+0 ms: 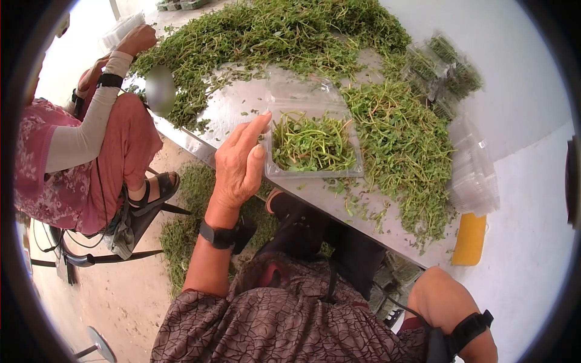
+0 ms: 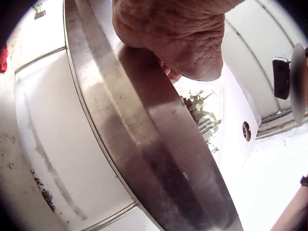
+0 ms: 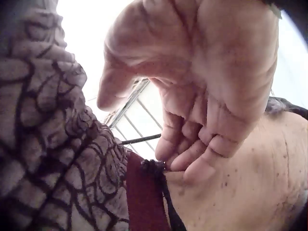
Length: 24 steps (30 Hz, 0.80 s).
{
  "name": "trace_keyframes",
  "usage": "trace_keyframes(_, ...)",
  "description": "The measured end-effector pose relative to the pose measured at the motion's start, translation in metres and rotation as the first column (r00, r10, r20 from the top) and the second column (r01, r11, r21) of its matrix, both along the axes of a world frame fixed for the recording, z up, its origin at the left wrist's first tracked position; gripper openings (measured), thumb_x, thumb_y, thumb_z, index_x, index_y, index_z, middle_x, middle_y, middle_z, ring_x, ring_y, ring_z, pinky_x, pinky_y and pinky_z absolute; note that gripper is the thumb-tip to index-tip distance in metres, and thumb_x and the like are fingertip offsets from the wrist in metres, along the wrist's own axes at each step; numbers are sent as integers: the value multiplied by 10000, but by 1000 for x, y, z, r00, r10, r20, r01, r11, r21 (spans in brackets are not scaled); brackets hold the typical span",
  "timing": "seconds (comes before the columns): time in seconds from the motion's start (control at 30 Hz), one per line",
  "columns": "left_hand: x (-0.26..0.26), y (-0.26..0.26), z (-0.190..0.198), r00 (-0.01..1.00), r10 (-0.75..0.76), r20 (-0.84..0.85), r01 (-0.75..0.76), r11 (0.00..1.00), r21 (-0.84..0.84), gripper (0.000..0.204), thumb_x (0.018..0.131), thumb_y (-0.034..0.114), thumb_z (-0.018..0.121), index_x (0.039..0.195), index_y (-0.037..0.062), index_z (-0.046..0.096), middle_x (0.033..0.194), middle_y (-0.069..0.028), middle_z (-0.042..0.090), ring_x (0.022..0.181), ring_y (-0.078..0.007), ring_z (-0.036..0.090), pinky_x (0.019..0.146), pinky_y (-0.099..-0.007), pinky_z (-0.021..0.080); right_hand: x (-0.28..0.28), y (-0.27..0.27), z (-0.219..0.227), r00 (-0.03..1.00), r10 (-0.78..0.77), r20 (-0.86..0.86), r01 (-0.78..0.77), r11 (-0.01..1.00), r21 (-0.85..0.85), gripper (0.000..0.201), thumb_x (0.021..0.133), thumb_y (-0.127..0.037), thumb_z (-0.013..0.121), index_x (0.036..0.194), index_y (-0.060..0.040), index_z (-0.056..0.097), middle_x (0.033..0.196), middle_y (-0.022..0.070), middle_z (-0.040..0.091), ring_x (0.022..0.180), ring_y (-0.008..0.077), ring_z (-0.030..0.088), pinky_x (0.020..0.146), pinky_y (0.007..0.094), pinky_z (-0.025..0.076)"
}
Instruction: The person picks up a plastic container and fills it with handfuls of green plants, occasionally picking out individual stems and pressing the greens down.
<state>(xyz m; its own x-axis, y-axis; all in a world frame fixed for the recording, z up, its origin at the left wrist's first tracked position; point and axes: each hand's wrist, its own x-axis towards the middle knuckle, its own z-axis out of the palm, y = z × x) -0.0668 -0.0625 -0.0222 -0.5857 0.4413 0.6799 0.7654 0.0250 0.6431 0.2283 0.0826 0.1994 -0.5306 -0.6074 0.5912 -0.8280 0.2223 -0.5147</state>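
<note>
My left hand (image 1: 239, 162) has its fingers extended beside the left wall of a clear plastic box (image 1: 315, 173); whether it touches is unclear. Green leafy stems (image 1: 311, 142) lie in the box, its clear lid (image 1: 302, 91) raised behind. In the left wrist view the palm side of the left hand (image 2: 180, 38) shows above the metal table edge (image 2: 144, 115). My right hand (image 3: 192, 82) has loosely bent fingers with nothing in them, near bare skin (image 3: 250, 178) and a maroon cloth edge (image 3: 142, 197). The head view does not show the right hand's fingers.
Heaped greens (image 1: 278, 36) cover the table's far side, with more (image 1: 399, 145) at the right. Filled boxes (image 1: 448, 66), nested empty boxes (image 1: 472, 163) and a yellow piece (image 1: 469, 239) stand on the right. Another person (image 1: 66, 157) sits at left; greens (image 1: 187, 224) lie on the floor.
</note>
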Motion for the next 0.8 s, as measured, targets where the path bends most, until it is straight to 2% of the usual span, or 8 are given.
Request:
trace_keyframes(0.3, 2, -2, 2, 999, -9, 46, 10, 1000, -18, 447, 980, 284, 428, 1288, -6, 572, 1035, -205, 647, 914, -343, 644, 808, -374, 503, 1, 0, -3, 1000, -25, 17, 25, 1000, 18, 295, 885, -281, 699, 879, 14, 699, 926, 197, 701, 743, 248, 644, 680, 354, 527)
trace_keyframes(0.37, 1, -1, 3, 1000, 14, -25, -14, 1000, 0, 468, 989, 318, 415, 1290, 1, 582, 1028, -197, 650, 891, -318, 647, 780, -367, 506, 3, 2, -5, 999, -44, 24, 43, 999, 14, 301, 893, -284, 694, 890, 17, 700, 942, 202, 705, 757, 251, 650, 692, 358, 534)
trace_keyframes(0.53, -2, -1, -5, 1000, 5, 24, -5, 1000, -1, 512, 1004, 375, 392, 1322, 20, 580, 1032, -161, 649, 862, -240, 630, 740, -350, 500, 17, 13, -25, 959, -271, 84, 269, 963, 35, 316, 914, -290, 682, 917, 25, 702, 984, 213, 716, 794, 259, 665, 721, 369, 551)
trace_keyframes(0.57, -5, 1, -9, 1000, -5, -11, 5, 999, 35, 525, 1005, 390, 390, 1329, 21, 577, 1042, -147, 645, 810, -216, 604, 714, -330, 487, 12, 22, -38, 928, -359, 98, 366, 928, -63, 180, 779, -209, 803, 751, -51, 722, 818, 151, 708, 735, 236, 694, 509, 290, 510)
trace_keyframes(0.6, -6, 1, -10, 999, -37, -16, 38, 998, 42, 525, 1005, 390, 390, 1329, 21, 577, 1042, -147, 645, 810, -216, 604, 714, -330, 487, 15, 16, -33, 756, -642, 125, 643, 765, 38, 237, 769, -113, 779, 972, -21, 698, 921, 160, 689, 684, 271, 651, 606, 368, 516)
trace_keyframes(0.63, -6, 1, -11, 1000, -15, -6, 15, 999, 34, 535, 1004, 399, 386, 1330, 20, 576, 1043, -142, 646, 783, -205, 584, 700, -325, 480, 5, 26, -32, 657, -749, -84, 747, 631, 210, 273, 731, -55, 762, 986, 11, 692, 936, 197, 679, 709, 293, 669, 590, 381, 513)
trace_keyframes(0.7, -3, 1, -10, 1000, 24, 12, -24, 1000, 14, 565, 1004, 429, 368, 1330, 17, 573, 1041, -131, 645, 730, -187, 542, 674, -318, 465, -12, 29, -36, 371, -888, -274, 913, 295, 282, 277, 724, -68, 740, 980, 22, 682, 972, 210, 672, 793, 334, 675, 622, 376, 513)
trace_keyframes(0.8, -3, 1, -7, 999, 32, -7, -32, 999, 3, 580, 1006, 444, 354, 1327, 13, 574, 1030, -132, 643, 721, -182, 534, 668, -319, 462, -33, 53, -58, 212, -937, -277, 952, 133, 277, 228, 733, -99, 723, 928, 8, 671, 938, 197, 662, 860, 357, 645, 679, 396, 501)
